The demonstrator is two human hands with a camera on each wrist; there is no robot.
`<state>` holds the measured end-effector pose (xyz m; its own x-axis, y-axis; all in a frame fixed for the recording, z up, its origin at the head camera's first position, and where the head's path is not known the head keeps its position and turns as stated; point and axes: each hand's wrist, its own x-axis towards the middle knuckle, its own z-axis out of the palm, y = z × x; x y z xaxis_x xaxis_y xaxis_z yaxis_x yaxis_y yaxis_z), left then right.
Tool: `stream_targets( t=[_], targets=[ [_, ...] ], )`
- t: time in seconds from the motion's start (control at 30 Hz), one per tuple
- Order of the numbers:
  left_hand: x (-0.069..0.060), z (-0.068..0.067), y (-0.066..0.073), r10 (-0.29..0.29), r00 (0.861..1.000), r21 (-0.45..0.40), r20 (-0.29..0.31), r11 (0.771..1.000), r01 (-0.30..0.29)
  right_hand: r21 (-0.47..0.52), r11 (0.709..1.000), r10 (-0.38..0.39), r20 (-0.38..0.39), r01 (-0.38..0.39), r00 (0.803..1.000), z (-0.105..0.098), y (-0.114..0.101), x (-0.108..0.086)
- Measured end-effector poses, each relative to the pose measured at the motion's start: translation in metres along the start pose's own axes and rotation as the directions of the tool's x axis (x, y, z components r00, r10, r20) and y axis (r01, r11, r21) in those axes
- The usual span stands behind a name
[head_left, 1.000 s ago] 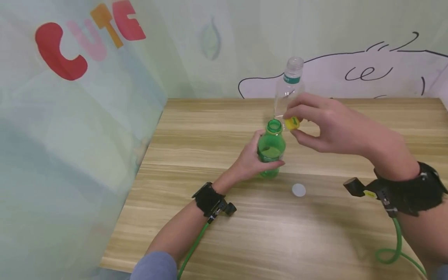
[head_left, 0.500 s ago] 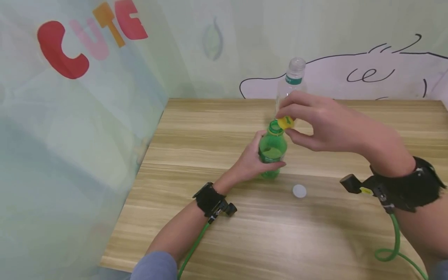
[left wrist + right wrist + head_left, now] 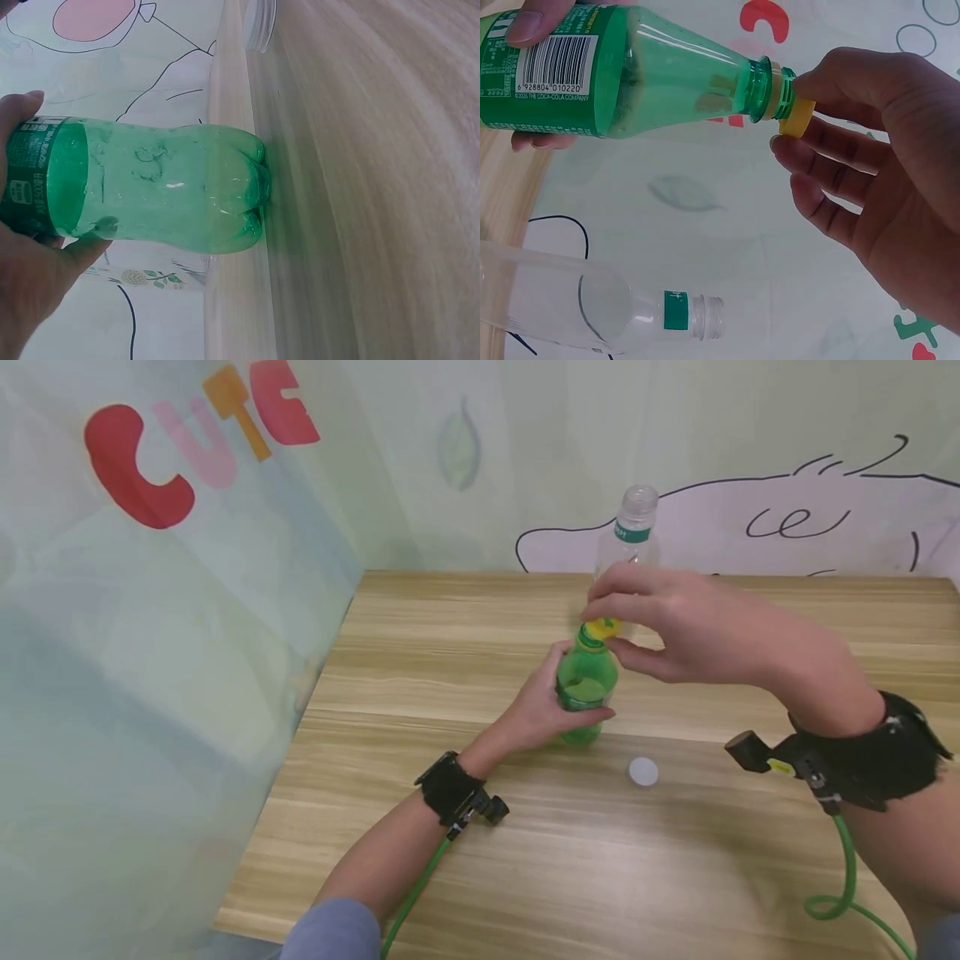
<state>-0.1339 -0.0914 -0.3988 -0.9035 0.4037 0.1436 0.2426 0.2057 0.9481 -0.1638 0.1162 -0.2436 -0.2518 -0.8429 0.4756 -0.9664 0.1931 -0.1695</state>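
My left hand (image 3: 543, 703) grips a green plastic bottle (image 3: 587, 675) around its label and holds it upright on the table. In the left wrist view the bottle's lobed base (image 3: 240, 191) stands on the wood. A yellow bottle cap (image 3: 602, 628) is pinched between the thumb and fingers of my right hand (image 3: 686, 622). The right wrist view has this cap (image 3: 798, 118) tilted against the bottle's threaded neck (image 3: 769, 90), covering part of the mouth. Whether its threads have caught, I cannot tell.
Behind my right hand stands a clear bottle (image 3: 637, 518) without a cap, a green band round its neck. A small white disc (image 3: 643, 772) lies on the wooden table (image 3: 525, 860), in front of the green bottle. A printed wall (image 3: 420, 485) borders the table's back and left.
My right hand has moved left with the yellow cap, from beside the green bottle's mouth onto it. The left hand keeps its grip, and the bottle stays in place.
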Motion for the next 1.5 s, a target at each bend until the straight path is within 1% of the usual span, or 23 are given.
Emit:
stream_targets(
  t=[0.23, 0.43, 0.63, 0.8, 1.07, 1.3, 1.5],
  targets=[
    [0.0002, 0.0001, 0.0005, -0.002, 1.000, -0.003, 0.010, 1.000, 0.002, 0.004, 1.000, -0.008, 0.008, 0.008, 1.000, 0.0013, 0.0007, 0.0013],
    [-0.0007, 0.0002, 0.0020, 0.014, 1.000, 0.003, 0.006, 1.000, -0.014, 0.010, 1.000, -0.025, 0.027, 0.025, 0.999, 0.0012, 0.0003, 0.0027],
    [-0.0005, 0.0007, -0.0003, 0.033, 0.999, 0.004, 0.012, 0.999, -0.033, 0.031, 0.999, -0.020, 0.054, 0.019, 0.998, 0.0011, 0.0001, 0.0028],
    [0.0005, 0.0005, -0.0013, 0.049, 0.999, 0.010, 0.017, 0.999, -0.049, 0.034, 0.999, -0.026, 0.057, 0.024, 0.998, 0.0010, 0.0010, 0.0031],
    [0.0006, -0.0011, 0.0013, 0.041, 0.999, 0.004, 0.019, 0.999, -0.041, 0.036, 0.998, -0.043, 0.054, 0.041, 0.998, 0.0003, 0.0018, 0.0058],
    [-0.0007, -0.0001, 0.0016, 0.038, 0.999, 0.005, 0.013, 0.999, -0.038, 0.030, 0.999, -0.032, 0.072, 0.030, 0.997, 0.0003, 0.0001, 0.0063],
    [-0.0009, -0.0001, 0.0000, 0.021, 1.000, 0.000, 0.021, 1.000, -0.021, 0.022, 1.000, -0.023, 0.079, 0.021, 0.997, 0.0010, 0.0000, 0.0067]
  ],
)
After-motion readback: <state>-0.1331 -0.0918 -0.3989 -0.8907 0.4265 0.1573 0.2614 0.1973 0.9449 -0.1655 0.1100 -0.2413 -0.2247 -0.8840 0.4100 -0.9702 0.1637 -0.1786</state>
